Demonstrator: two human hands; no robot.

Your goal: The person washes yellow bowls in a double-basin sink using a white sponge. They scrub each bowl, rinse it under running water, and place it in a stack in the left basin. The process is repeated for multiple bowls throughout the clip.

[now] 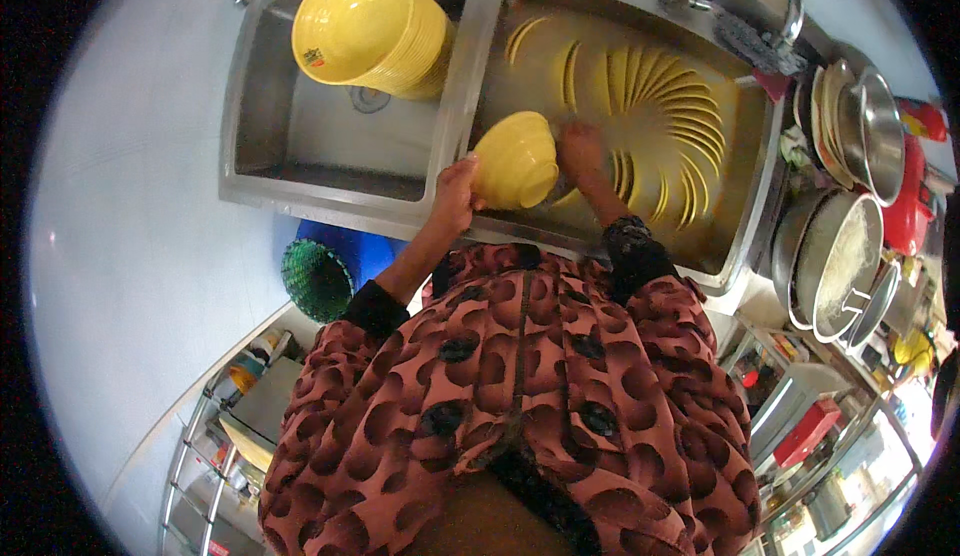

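My left hand [454, 192] grips the rim of a yellow bowl [517, 162], tilted on its side over the near left part of the right sink basin [739, 248]. Close to the bowl's right side, my right hand [583, 152] is low over the murky water with its fingers curled. Blur hides whether it holds anything. Several yellow bowls [701, 109] lie mostly under the water, their rims showing as a curved row. In the left basin [337, 143], a tall stack of nested yellow bowls [367, 27] leans, its top bowl facing me.
A metal divider [459, 98] separates the basins. Faucets [791, 8] rise behind the sink. Metal basins and pans [844, 256] crowd the right side, one holding a pale fibrous mass. Below the left basin stands a green mesh basket [316, 278] beside a blue container [371, 252].
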